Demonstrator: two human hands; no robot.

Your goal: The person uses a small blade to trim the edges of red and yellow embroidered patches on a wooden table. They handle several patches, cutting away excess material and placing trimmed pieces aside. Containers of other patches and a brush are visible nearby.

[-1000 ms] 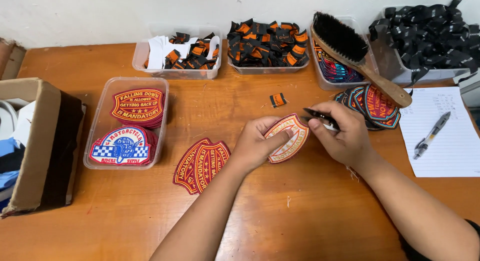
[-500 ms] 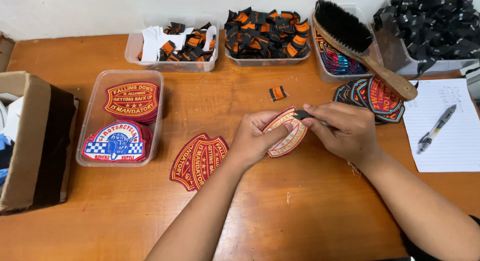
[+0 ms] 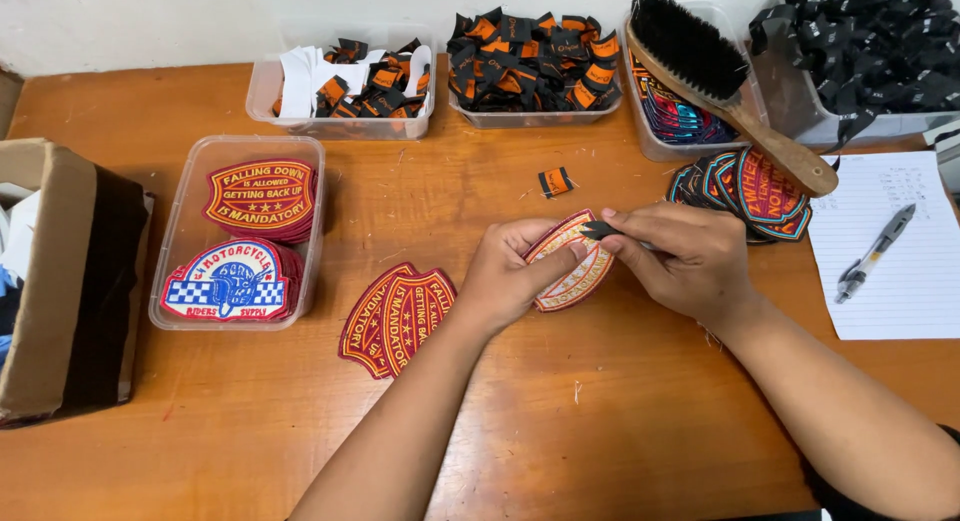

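My left hand (image 3: 510,273) holds a red and cream embroidered patch (image 3: 575,269) just above the wooden table (image 3: 520,421), thumb pressed on its face. My right hand (image 3: 680,259) pinches a small black tool (image 3: 598,230) whose tip rests on the patch's upper edge. A small pile of red patches (image 3: 398,316) lies flat just left of my left hand. A single black and orange folded label (image 3: 555,182) lies on the table beyond the hands.
A clear tray (image 3: 170,231) at left holds red and blue-white patches. Three bins of labels and patches line the back, with a wooden brush (image 3: 720,81) across one. More patches (image 3: 745,186), lined paper with a pen (image 3: 875,253), and a cardboard box (image 3: 70,281) flank the sides.
Both hands shifted slightly left with the patch. The right hand's tool moved from beside the patch onto its upper edge.
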